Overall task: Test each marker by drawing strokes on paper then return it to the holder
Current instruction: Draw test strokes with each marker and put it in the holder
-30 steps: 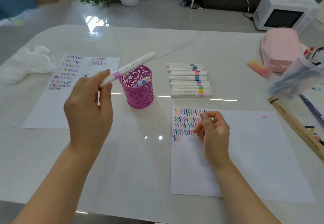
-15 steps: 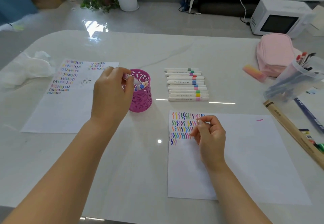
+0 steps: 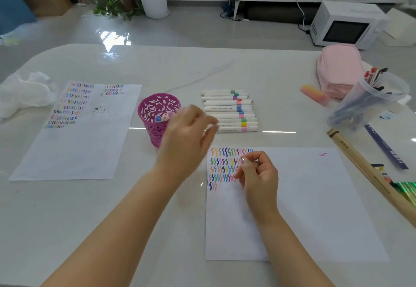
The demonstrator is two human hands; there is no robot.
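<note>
Fingers [image 3: 208, 123] of the left hand [image 3: 186, 138] had let go and hung loose and empty, blurred between the holder [image 3: 147, 129] and the row of markers [image 3: 229, 111] on the desk [image 3: 135, 208]. The marker [image 3: 170, 114] they carried a second before stood in the holder, cap up. The right hand [image 3: 258, 176] lay curled on the paper [image 3: 304, 196], gripping nothing visible. That test seemed finished, and the next marker looked due.

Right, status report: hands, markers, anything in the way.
Left hand open, empty, between pink holder and marker row. Right hand curled on the paper, nothing seen in it. Three markers in holder. Nothing blocking the row.
</note>
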